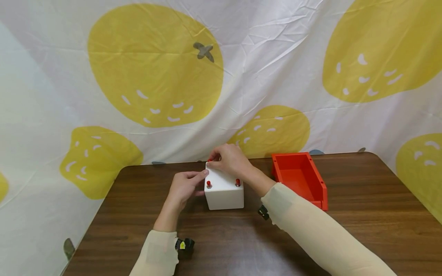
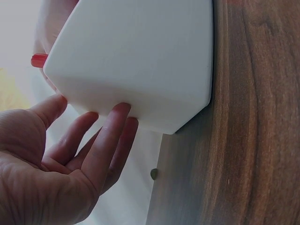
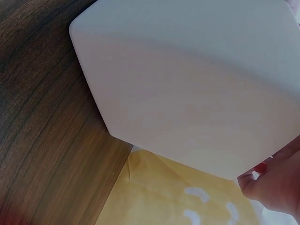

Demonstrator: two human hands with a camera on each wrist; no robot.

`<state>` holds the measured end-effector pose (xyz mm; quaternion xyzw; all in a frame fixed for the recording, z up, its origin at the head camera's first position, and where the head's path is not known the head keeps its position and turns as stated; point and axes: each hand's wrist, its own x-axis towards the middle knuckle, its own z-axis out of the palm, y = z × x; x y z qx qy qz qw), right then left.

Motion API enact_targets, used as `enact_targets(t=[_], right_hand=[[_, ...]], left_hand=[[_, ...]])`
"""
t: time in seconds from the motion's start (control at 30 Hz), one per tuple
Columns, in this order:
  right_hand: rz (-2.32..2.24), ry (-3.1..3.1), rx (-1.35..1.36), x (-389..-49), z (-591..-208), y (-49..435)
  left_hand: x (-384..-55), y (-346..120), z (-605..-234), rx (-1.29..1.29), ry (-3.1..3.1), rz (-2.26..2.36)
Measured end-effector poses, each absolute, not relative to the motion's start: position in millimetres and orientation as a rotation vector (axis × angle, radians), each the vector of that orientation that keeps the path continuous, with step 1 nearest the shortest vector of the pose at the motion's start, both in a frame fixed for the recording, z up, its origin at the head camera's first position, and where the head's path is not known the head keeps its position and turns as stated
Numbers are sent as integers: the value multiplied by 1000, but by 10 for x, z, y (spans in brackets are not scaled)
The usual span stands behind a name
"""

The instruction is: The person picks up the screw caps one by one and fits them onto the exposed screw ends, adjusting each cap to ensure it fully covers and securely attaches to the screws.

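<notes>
A white box stands on the table, with small red knobs at its top corners. The near-left knob and near-right knob have metal nuts at their bases. At the far-left corner my right hand pinches another red knob between thumb and fingers, which partly cover it. My left hand lies along the box's left side. Its thumb touches the top edge, and in the left wrist view its fingertips rest against the side wall, not wrapped around it.
An open red bin stands on the brown wooden table, right of the box. Behind the table hangs a white cloth with yellow fruit prints. Small dark cameras sit at both wrists.
</notes>
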<state>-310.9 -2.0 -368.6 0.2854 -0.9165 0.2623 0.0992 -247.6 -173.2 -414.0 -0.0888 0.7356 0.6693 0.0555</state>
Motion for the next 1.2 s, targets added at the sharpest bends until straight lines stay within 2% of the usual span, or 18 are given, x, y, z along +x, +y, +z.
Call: enact_targets(t=[1.2], right_hand=[[688, -2709, 815, -3079, -3685, -10]], left_hand=[[-2475, -1736, -4148, -254, 2250, 2025]])
